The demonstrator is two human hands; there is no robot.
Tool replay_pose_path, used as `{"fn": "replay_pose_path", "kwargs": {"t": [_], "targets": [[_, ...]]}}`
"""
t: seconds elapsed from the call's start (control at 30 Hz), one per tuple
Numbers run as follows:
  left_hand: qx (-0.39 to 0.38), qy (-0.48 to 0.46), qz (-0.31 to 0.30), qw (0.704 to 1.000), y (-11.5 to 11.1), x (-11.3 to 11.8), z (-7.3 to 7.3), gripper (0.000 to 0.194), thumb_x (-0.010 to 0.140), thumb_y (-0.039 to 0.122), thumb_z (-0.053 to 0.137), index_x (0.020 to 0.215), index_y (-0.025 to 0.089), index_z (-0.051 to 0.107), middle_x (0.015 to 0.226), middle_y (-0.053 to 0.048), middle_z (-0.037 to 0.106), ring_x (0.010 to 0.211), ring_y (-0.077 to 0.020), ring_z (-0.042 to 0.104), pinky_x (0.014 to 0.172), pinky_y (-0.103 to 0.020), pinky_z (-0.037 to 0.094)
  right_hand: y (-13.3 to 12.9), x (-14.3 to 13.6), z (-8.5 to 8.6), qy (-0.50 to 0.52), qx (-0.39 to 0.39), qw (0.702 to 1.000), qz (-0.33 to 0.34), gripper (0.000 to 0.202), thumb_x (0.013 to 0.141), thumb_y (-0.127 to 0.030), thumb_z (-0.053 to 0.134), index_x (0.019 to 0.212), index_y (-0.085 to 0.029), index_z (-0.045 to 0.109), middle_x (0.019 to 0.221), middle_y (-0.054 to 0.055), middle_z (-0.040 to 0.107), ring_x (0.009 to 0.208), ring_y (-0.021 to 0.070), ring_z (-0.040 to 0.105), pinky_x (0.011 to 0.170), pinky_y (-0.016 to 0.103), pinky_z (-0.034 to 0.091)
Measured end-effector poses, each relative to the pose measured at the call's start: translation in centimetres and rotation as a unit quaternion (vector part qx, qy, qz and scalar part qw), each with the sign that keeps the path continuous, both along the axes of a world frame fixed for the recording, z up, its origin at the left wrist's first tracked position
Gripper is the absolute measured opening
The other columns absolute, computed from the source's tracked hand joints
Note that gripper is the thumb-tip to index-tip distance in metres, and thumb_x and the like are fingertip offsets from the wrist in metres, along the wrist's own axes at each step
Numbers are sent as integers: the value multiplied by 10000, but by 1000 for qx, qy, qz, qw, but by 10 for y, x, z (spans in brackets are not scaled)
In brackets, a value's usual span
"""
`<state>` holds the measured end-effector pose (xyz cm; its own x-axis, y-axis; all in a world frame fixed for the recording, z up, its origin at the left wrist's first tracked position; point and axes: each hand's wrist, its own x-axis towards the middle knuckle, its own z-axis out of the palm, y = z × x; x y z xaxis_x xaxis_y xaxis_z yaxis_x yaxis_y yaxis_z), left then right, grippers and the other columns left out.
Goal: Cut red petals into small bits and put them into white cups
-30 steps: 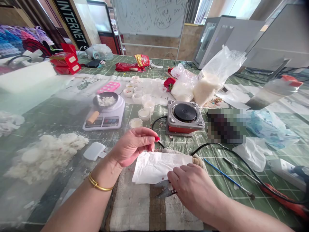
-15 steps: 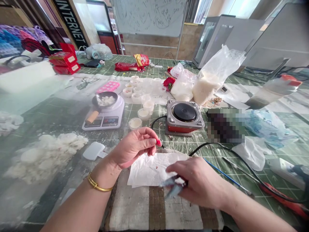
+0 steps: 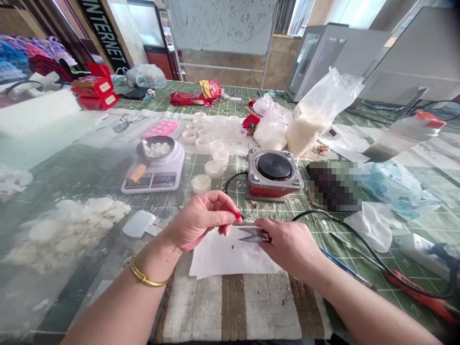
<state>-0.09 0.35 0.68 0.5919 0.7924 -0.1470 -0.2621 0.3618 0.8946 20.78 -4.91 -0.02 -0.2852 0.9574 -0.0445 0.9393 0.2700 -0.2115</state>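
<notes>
Under the white paper [image 3: 219, 263] and out past its near edge, I see a striped cloth [image 3: 266, 306]. Over the paper's right part, the right hand [image 3: 291, 242] is wrapped around small scissors [image 3: 253, 235]; their blades are spread and point left across the sheet. Above the paper's far edge, the left hand [image 3: 201, 220] pinches a red scrap [image 3: 238, 217] between thumb and forefinger, near the blade tips; whether they touch I cannot tell. Left of the paper I get a white spatula [image 3: 139, 224], then a heap of white flakes [image 3: 68, 230]. Beyond the paper, to its right, stands a hot plate [image 3: 275, 165]; beyond it to the left, a scale [image 3: 176, 163] bears a pan [image 3: 168, 140]. Farther beyond the paper lies a red rose [image 3: 250, 124].
</notes>
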Motion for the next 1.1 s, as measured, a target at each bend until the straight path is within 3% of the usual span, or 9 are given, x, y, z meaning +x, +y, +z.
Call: {"fn": "replay_pose_path", "kwargs": {"t": [0.07, 0.17, 0.3, 0.43, 0.63, 0.87, 1.1], "targets": [[18, 12, 5, 1000, -1, 2, 1, 91, 723, 115, 679, 761, 118, 596, 693, -37, 672, 495, -69, 567, 472, -168, 446, -1, 2, -1, 104, 18, 994, -1, 249, 740, -181, 547, 976, -241, 598, 780, -18, 685, 618, 128, 589, 524, 232, 324], [52, 42, 25, 997, -4, 5, 2, 107, 715, 141, 692, 757, 128, 595, 675, -13, 654, 491, -67, 554, 466, -172, 447, -2, 3, -1, 275, 68, 959, 13, 131, 774, -193, 546, 893, -199, 602, 715, -10, 646, 597, 103, 547, 558, 207, 399], [88, 103, 14, 991, -9, 11, 0, 145, 703, 205, 717, 755, 126, 606, 607, 8, 605, 507, -71, 548, 473, -173, 454, -4, 0, 4, 360, 90, 929, -11, 96, 814, -256, 559, 810, -176, 612, 661, -7, 615, 557, 86, 511, 521, 193, 406], [112, 120, -20, 986, -14, 16, -4, 127, 740, 231, 686, 775, 137, 608, 596, 18, 582, 521, -67, 539, 489, -172, 444, -8, -4, 4, 366, 81, 927, 11, 121, 766, -251, 622, 862, -177, 624, 622, -30, 580, 525, 73, 480, 488, 182, 385], [117, 135, -18, 984, -17, 18, -5, 106, 745, 206, 675, 774, 139, 597, 601, 21, 576, 538, -70, 544, 508, -170, 444, -9, -4, -5, 342, 102, 933, 47, 155, 746, -152, 574, 887, -203, 611, 678, -25, 611, 576, 86, 522, 530, 190, 399], [99, 174, -84, 976, -14, 14, -3, 213, 789, 323, 625, 872, 133, 671, 739, -44, 639, 557, -84, 553, 511, -193, 444, -6, 1, -3, 304, 134, 936, 118, 216, 741, -106, 547, 929, -199, 598, 659, -30, 584, 542, 76, 493, 519, 198, 365], [88, 181, -78, 976, -14, 14, -3, 173, 779, 301, 633, 797, 130, 652, 641, -11, 606, 497, -70, 513, 456, -174, 402, -6, 0, 0, 271, 161, 937, 149, 156, 806, -189, 525, 943, -170, 595, 627, -17, 573, 512, 83, 478, 490, 204, 345]]}}
